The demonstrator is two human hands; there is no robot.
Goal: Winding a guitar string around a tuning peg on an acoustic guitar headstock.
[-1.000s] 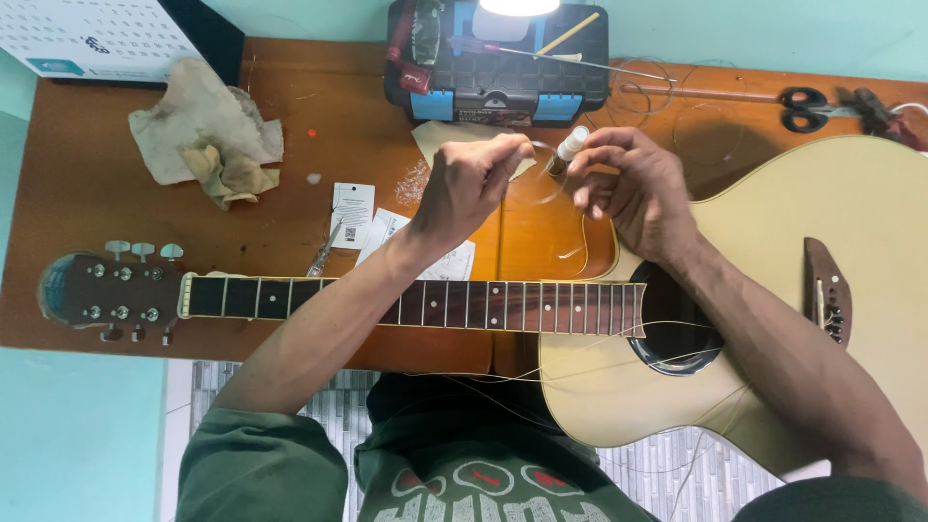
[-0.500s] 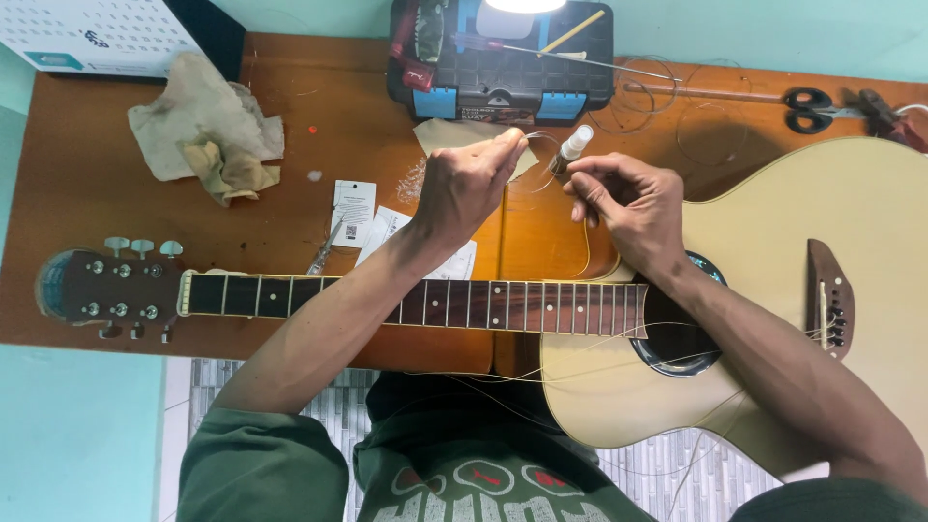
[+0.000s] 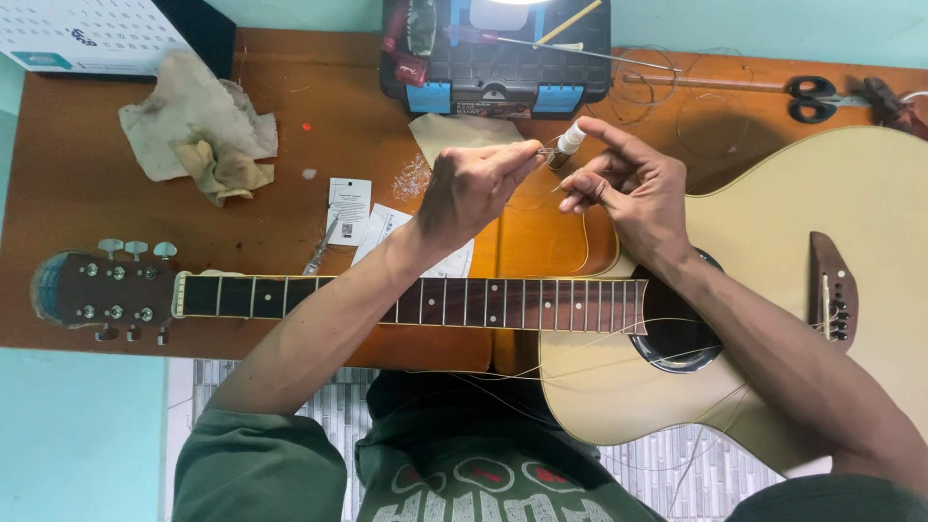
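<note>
While pinched between both hands (image 3: 551, 184), guitar string (image 3: 541, 155) hovers.

We see a guitar repair bench: guitar (image 3: 754, 319) across a wooden table (image 3: 87, 193), toolbox (image 3: 498, 58) at 12 o'clock, scissors (image 3: 817, 97) at 2, rag (image 3: 198, 126) at 10.

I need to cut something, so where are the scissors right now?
In the head view, the black-handled scissors lie at the far right of the wooden table, beyond the guitar body, right of the toolbox.

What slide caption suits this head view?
Both hands, left and right, hold a thin guitar string above an acoustic guitar.
</note>
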